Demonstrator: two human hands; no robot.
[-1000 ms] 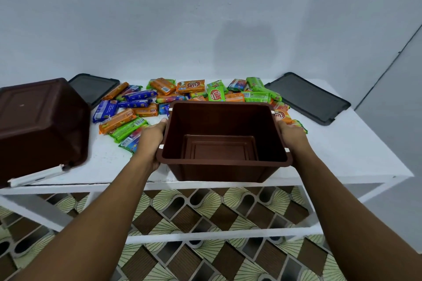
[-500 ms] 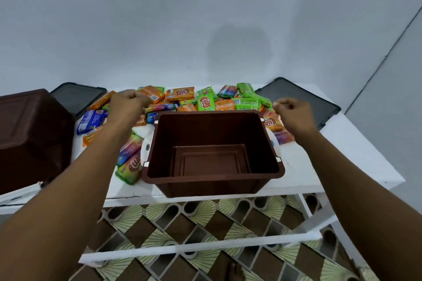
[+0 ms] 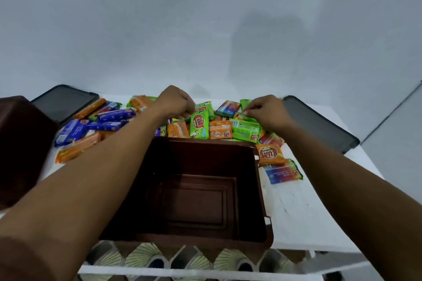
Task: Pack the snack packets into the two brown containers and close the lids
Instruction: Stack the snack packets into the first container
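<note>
Two hands reach over the box [image 3: 247, 189] to the pile [image 3: 220, 130] — left hand [image 3: 175, 102] pinches a green packet [image 3: 199, 124], right hand [image 3: 266, 112] pinches the far packet [image 3: 244, 103]. Box sits open, empty, near edge, just beside the pile — probably for short drops. Second box [image 3: 22, 148] upturned, left.

White tabletop, pale wall, patterned floor.
The flat white tabletop [image 3: 296, 207] runs back to a plain pale grey-blue wall [image 3: 137, 29], which bears a soft darker shadow patch [image 3: 269, 48] right of centre. At the far right a thin dark diagonal line [image 3: 392, 113] marks off a greyer wall section [image 3: 402, 155]. Below the tabletop's front edge a white horizontal rail [image 3: 182, 272] crosses a floor of brown, cream and green fan-patterned tiles [image 3: 141, 256].
</note>
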